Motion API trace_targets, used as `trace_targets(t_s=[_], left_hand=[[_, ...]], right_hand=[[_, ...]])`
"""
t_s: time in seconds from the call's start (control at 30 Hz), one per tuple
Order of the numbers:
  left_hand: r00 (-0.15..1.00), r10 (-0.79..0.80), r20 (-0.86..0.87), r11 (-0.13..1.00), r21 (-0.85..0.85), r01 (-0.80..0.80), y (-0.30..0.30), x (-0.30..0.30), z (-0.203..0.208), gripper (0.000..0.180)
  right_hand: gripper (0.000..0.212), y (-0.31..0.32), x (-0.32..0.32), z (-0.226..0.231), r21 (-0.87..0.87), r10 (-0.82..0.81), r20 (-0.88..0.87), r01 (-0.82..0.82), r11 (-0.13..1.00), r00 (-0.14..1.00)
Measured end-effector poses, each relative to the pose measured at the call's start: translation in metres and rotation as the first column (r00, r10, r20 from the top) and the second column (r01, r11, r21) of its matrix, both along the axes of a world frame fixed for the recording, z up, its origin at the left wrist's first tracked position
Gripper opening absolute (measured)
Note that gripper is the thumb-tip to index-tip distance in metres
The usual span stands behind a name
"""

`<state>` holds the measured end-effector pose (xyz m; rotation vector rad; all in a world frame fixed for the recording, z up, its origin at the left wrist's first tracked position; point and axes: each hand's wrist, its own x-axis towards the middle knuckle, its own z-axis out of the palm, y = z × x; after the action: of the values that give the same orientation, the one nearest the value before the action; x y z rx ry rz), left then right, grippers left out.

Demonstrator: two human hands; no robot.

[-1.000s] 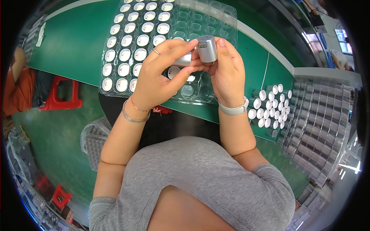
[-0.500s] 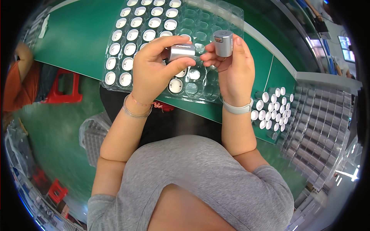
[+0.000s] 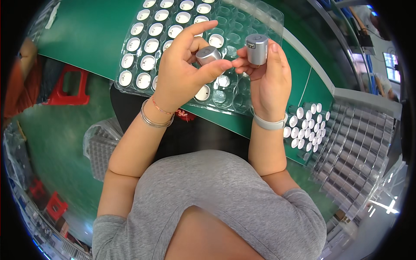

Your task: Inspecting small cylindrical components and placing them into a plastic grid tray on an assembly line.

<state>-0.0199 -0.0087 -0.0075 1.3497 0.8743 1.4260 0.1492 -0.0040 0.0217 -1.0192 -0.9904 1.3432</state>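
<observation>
My left hand pinches a small silver metal cylinder between thumb and fingers, index finger raised. My right hand holds a second, upright silver cylinder at its fingertips. The two cylinders are a little apart, held above a clear plastic tray with round pockets. Many pockets on the tray's left hold white-topped cylinders; the pockets under my hands and to the right look mostly bare.
The tray lies on a green table. A loose cluster of white-topped cylinders stands at the right, beside stacked clear trays. Red stools stand on the floor at the left, where another person's sleeve shows.
A second ago both hands held the cylinders together. They have since come apart: the right hand lifted its cylinder upright, the left keeps the other one lower.
</observation>
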Motion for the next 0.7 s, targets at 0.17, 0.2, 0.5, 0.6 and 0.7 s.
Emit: trace_targets(t_s=[0.17,0.2,0.5,0.6,0.7], left_hand=[[0.998,-0.045,-0.052,0.996,-0.077,0.041,-0.0025,-0.0039,0.0042,0.07],[0.998,-0.045,-0.051,0.996,-0.078,0.041,-0.0031,-0.0043,0.005,0.07],[0.988,-0.022,-0.153,0.992,-0.126,0.002,-0.005,-0.0065,0.0069,0.064],[0.988,-0.005,-0.156,0.995,-0.101,-0.011,-0.0048,-0.0044,0.0074,0.063],[0.99,-0.045,-0.13,0.991,-0.132,0.028,-0.0036,-0.0041,0.0073,0.057]], right_hand=[[0.038,-0.0003,0.0003,0.0,-0.003,-0.002,0.007,0.002,1.0,1.0],[0.038,-0.0004,0.0008,-0.0006,0.002,0.004,0.006,-0.004,1.0,1.0],[0.038,0.0002,-0.0005,-0.0026,0.013,0.026,0.016,-0.027,1.0,1.0],[0.038,-0.0002,0.001,-0.0025,0.014,0.019,0.013,-0.019,1.0,1.0],[0.038,-0.001,0.0008,-0.0015,0.01,0.012,0.012,-0.012,1.0,1.0]])
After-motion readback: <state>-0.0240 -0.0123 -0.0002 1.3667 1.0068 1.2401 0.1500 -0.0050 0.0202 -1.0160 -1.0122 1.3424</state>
